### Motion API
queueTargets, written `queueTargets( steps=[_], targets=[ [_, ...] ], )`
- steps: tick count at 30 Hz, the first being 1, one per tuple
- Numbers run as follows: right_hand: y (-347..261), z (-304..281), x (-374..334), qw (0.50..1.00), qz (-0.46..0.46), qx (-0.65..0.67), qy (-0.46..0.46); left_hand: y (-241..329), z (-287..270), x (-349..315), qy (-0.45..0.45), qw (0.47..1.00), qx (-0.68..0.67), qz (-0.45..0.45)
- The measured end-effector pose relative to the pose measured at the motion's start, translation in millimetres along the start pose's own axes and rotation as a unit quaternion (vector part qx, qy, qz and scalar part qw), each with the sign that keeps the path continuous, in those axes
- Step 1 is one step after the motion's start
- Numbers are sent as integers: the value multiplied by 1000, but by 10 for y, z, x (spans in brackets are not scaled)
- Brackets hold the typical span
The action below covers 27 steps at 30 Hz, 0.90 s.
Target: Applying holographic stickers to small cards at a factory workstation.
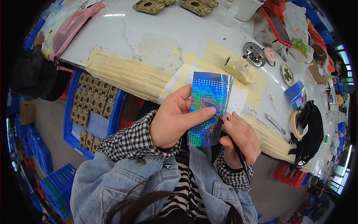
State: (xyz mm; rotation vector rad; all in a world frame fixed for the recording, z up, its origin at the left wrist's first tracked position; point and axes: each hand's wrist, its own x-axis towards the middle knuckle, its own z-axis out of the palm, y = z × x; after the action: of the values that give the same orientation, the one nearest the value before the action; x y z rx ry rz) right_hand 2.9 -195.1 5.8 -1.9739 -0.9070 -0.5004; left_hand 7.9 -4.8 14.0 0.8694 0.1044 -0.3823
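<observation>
A shiny blue holographic sheet [209, 87] with rows of small cut marks stands upright before my chest. My left hand [171, 121] grips its left side, the thumb pressed flat across its face and the fingers behind. At the sheet's right edge, my right hand [243, 140] is closed around slim black tweezers [238, 151], held like a pen. Their tip is near the sheet; whether it touches I cannot tell. Beyond the sheet, a white paper [238, 98] with small dark dots lies on the table. A tape-wrapped block [238, 69] sits just past it.
Yellowish tape covers the table's near edge [123, 72]. On the right are a round metal dish [254, 54] with dark bits, silver tweezers [275, 123], a tape roll [297, 125] and a black bag [311, 130]. Left and below, a blue crate [67, 123] holds several camouflage-patterned pieces [89, 99].
</observation>
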Motion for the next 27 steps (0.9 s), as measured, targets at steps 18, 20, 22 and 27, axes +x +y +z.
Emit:
queueTargets(
  steps=[18, 20, 22, 27],
  targets=[
    [3, 57, 15, 999, -2, -51, 9, -12, -5, 42, 9, 1000, -1, 3],
    [22, 76, -11, 997, -23, -73, 15, -9, -5, 44, 10, 1000, -22, -10],
    [18, 97, -17, 995, -36, -90, 21, -15, -8, 43, 11, 999, -37, -16],
    [21, 101, -20, 992, -43, -115, 10, -12, -28, 67, 8, 998, -57, -31]
  ],
)
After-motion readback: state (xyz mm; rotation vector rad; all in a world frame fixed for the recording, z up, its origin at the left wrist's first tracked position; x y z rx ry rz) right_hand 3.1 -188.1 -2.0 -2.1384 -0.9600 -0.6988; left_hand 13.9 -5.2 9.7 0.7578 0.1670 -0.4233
